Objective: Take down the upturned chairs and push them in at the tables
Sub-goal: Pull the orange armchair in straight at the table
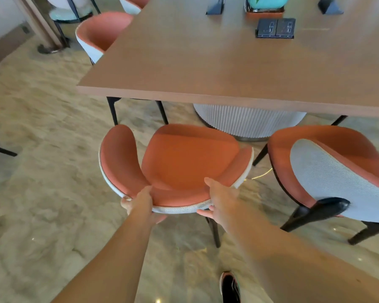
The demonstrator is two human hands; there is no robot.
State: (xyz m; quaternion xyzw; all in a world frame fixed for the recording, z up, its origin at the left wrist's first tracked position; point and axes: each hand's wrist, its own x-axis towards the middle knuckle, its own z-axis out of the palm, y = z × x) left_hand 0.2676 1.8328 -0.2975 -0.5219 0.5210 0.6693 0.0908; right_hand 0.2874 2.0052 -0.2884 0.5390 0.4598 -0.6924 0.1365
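An orange chair [184, 158] with a grey-white fabric back stands upright on the floor, facing the near edge of the brown wooden table [184, 68]. Its seat is just short of the table edge. My left hand [140, 202] grips the top of the backrest on the left, thumb inside. On the right of the backrest my right hand [219, 197] holds the rim, thumb over the cushion and fingers under the back.
A second orange chair [328, 171] stands at the right, turned at an angle. Two more chairs [99, 36] sit at the table's left side. The table has a ribbed white base [247, 125], power sockets [275, 28] and a teal item. My shoe [230, 287] is on the marble floor.
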